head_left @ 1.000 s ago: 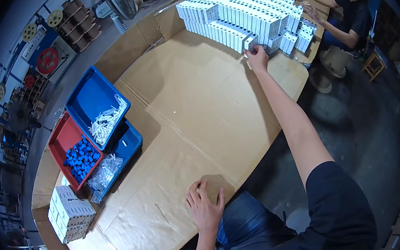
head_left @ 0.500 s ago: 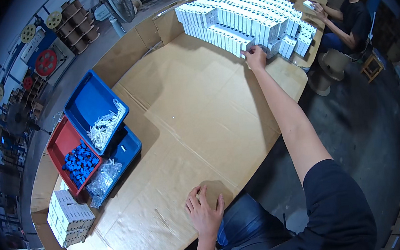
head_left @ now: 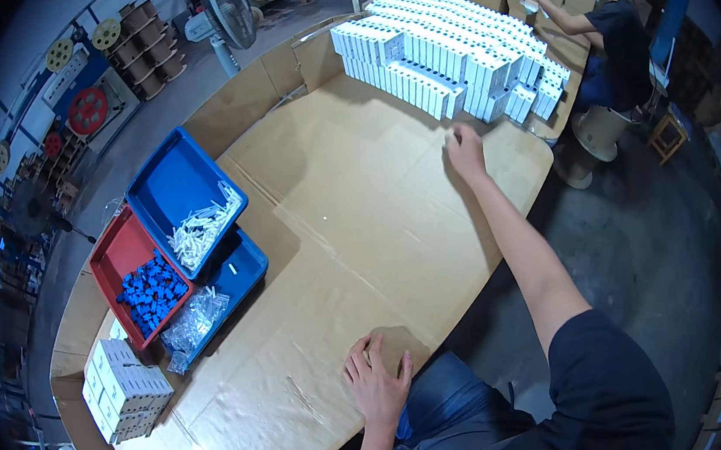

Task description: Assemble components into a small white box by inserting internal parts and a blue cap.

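From my remote view, the right hand (head_left: 466, 154) has drawn back from the white blocks (head_left: 427, 88) at 1 o'clock, which it touched half a second ago; it now sits just short of them. Its fingers are curled close together, and I can't tell whether they grip anything. My left hand (head_left: 380, 393) stays at 6 o'clock, palm down over the cardboard (head_left: 330, 268), fingers loosely spread. The blocks' long axes stand upright, their front row running from 10 toward 4 o'clock. Their dark marks are too small to read.
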Action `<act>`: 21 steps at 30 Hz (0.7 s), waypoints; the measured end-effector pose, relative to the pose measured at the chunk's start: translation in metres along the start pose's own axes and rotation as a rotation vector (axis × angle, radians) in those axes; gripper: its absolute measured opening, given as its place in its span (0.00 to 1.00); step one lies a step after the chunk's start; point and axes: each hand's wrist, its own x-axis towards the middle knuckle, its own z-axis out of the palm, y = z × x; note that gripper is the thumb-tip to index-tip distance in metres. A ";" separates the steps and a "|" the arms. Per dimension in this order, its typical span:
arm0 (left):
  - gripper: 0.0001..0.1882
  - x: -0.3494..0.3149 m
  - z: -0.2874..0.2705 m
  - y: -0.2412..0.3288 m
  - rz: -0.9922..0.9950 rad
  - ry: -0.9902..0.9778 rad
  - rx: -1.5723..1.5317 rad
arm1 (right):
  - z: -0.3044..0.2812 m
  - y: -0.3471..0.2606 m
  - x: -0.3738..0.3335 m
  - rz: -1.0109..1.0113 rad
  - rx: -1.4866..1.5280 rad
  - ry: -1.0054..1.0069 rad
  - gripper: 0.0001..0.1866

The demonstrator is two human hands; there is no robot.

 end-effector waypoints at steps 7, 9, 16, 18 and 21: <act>0.26 -0.007 -0.014 -0.026 -0.112 0.135 -0.102 | -0.062 -0.146 -0.156 -0.346 0.043 -0.456 0.09; 0.21 -0.009 -0.011 -0.031 0.038 0.195 -0.388 | -0.096 -0.181 -0.194 -0.294 0.157 -0.541 0.07; 0.17 -0.045 -0.073 -0.115 -0.081 0.294 -0.374 | -0.122 -0.320 -0.316 -0.269 0.469 -0.995 0.05; 0.15 -0.062 -0.097 -0.167 -0.127 0.346 -0.255 | -0.110 -0.350 -0.323 -0.398 0.536 -1.032 0.05; 0.13 -0.090 -0.145 -0.244 -0.213 0.443 -0.096 | -0.084 -0.390 -0.318 -0.603 0.577 -1.139 0.05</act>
